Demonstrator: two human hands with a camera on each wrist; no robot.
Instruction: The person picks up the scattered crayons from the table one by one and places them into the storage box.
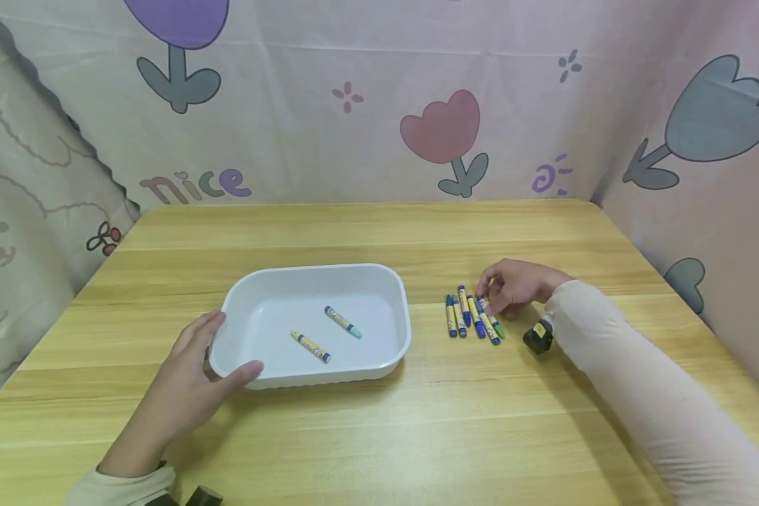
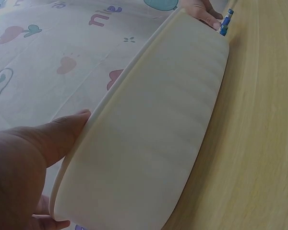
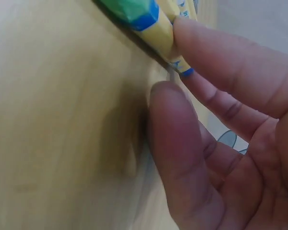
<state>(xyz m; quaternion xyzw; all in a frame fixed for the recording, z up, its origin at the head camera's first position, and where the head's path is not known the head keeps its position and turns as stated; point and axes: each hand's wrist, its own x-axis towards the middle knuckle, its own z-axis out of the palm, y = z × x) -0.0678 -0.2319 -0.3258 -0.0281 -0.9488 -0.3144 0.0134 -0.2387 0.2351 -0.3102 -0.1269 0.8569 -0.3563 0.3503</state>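
Note:
A white plastic tray point(image 1: 388, 309) stands left of centre, with a yellow crayon point(image 1: 310, 346) and a light teal crayon point(image 1: 344, 322) lying inside. My left hand point(image 1: 186, 376) grips its left end, the thumb over the near rim and the fingers at the far left side. To the right lies a group of several crayons point(image 1: 452, 316) in yellow-and-blue wrappers. At its right edge my right hand point(image 1: 519, 287) reaches a green crayon point(image 3: 132, 12). In the right wrist view the index fingertip is at the crayon's wrapper, while the thumb is apart from it.
The pale wooden table point(image 1: 367, 450) stretches around the tray and crayons. A printed cloth point(image 1: 303, 133) with flowers hangs along the back and both sides. A small black device point(image 1: 539, 336) sits at the right wrist.

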